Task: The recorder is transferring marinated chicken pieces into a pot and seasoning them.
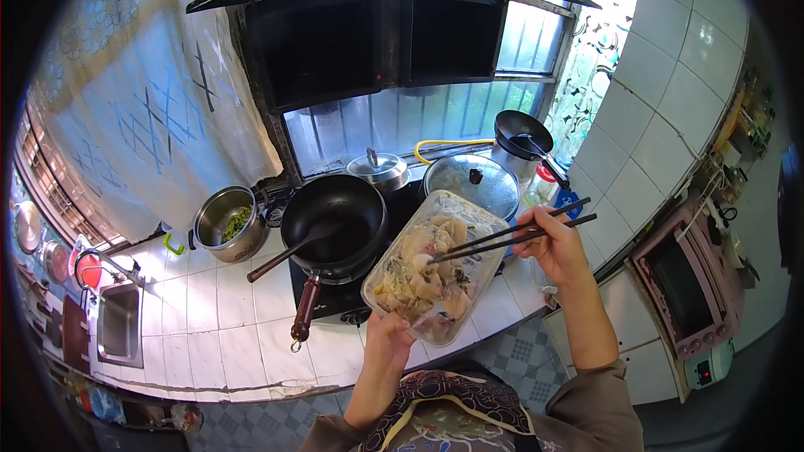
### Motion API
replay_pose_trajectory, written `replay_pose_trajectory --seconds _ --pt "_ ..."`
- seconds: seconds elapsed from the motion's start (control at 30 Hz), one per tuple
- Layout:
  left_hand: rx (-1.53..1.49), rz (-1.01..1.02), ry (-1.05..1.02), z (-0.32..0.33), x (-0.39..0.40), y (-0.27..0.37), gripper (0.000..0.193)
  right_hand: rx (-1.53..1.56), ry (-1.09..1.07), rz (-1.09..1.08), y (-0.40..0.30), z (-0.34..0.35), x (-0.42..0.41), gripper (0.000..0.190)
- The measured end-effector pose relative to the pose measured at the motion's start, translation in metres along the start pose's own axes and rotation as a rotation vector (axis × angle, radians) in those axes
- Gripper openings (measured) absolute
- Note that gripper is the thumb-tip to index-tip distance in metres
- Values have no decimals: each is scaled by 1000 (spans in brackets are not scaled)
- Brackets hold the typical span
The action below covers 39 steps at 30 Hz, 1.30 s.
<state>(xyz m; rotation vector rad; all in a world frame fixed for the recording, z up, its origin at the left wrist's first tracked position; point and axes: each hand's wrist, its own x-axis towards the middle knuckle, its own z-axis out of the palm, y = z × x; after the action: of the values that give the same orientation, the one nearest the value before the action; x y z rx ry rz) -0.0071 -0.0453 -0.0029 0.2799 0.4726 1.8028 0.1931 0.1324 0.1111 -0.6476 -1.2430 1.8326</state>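
Note:
A clear plastic container (482,263) of pale raw sliced meat or fish (414,270) is held up over the counter's front edge. My left hand (388,339) grips its near left corner. Between the fingers of my right hand (556,245) is a pair of dark chopsticks (496,238), their tips touching the pale slices. Left of the container, a black wok (339,213) sits on the stove, with a wooden-handled spatula (282,258) resting in it. Behind the container stands a pan covered by a glass lid (452,179).
A steel pot (229,245) with green vegetables stands left of the wok, whose handle (306,311) juts over the counter. At the back are a lidded metal pot (377,169) and a small black pan (512,129). A sink (119,326) lies far left, a pink toaster oven (681,289) right.

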Motion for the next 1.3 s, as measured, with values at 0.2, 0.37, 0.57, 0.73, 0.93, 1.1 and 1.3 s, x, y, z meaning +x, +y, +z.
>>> replay_pose_trajectory --seconds 0.2,0.37,0.57,0.73,0.93,1.1,1.3 --pt "30 18 5 1 -2 -1 70 -65 63 -83 10 0 12 28" --pt "87 26 29 -1 -3 0 68 -95 -61 -170 11 -4 1 30" --pt "16 26 44 3 -5 3 68 -193 14 -159 14 8 -3 30" --pt "18 41 44 2 -5 3 69 -149 103 -232 15 -3 -6 29" --pt "44 55 74 -1 -8 2 70 -155 42 -193 15 12 -17 30" --pt "48 57 27 1 -11 0 71 -130 66 -154 25 8 -6 30" --pt "136 59 70 2 -16 -3 70 -116 128 -220 27 3 -8 31"
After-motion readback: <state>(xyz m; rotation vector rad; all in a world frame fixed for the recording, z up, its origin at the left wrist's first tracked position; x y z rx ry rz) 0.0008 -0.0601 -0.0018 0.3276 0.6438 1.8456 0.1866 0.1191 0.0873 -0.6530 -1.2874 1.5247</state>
